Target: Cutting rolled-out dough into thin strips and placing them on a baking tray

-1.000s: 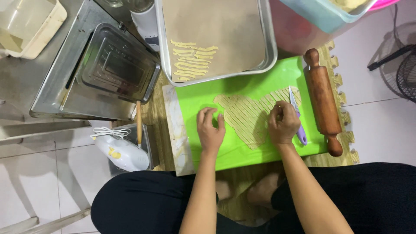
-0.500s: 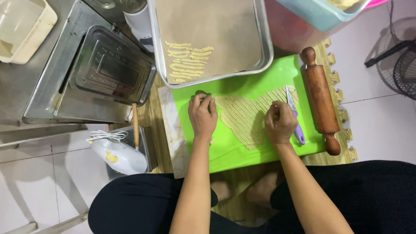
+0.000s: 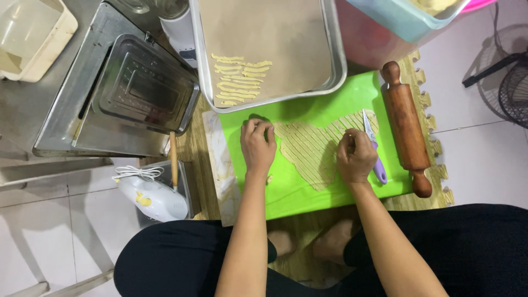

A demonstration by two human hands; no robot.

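We take the green cutting mat [image 3: 308, 190] as our landmark. On its middle lies a sheet of pale dough [image 3: 314, 151], scored into narrow strips. Our left hand [image 3: 257, 144] rests at the dough's left edge, fingers [image 3: 258, 127] curled together and pinching at a strip end; we cannot tell how much they grip. Our right hand [image 3: 356, 155] sits on the dough's right side, fingers bent inward on the sheet, and whether they have hold of anything is hidden. Just right of that hand a purple-handled knife [image 3: 374, 148] lies on the mat, and beyond it a wooden rolling pin [image 3: 406, 129] rests along the mat's right edge. Above the mat stands a metal baking tray [image 3: 330, 49] lined with brown paper, carrying a cluster of cut dough strips [image 3: 239, 78].
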